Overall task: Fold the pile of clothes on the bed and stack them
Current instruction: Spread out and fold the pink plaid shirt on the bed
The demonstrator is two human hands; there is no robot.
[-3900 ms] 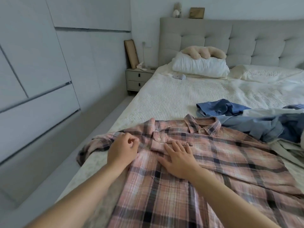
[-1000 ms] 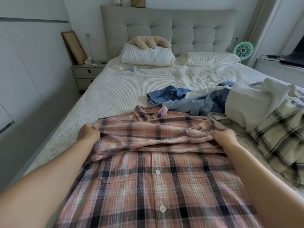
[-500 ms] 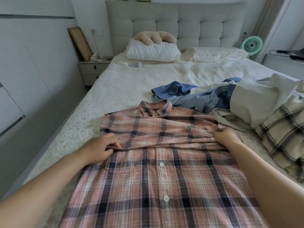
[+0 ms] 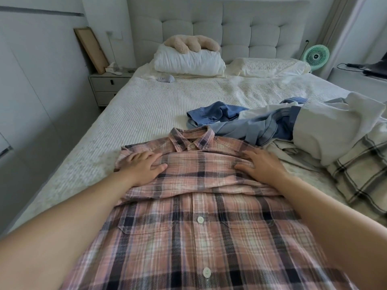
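Both our left hand [image 4: 144, 167] and right hand [image 4: 262, 165] lay flat, fingers released, pressing the plaid shirt [image 4: 201, 222] fold so it held its crease.

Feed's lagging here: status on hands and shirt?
Left hand and right hand flat, pressing pink plaid button shirt. Sleeves folded across. Unfolded blue denim garment beyond collar.

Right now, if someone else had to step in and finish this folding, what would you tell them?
Left hand and right hand: both flat, pressing the pink plaid shirt, holding nothing.
Shirt lies buttoned, front up, on the bed, sleeves folded across the chest.
Left: fold the shirt's body, then the unfolded pile on the right: blue denim garment, white garment, checked garment.
No stack shows yet.
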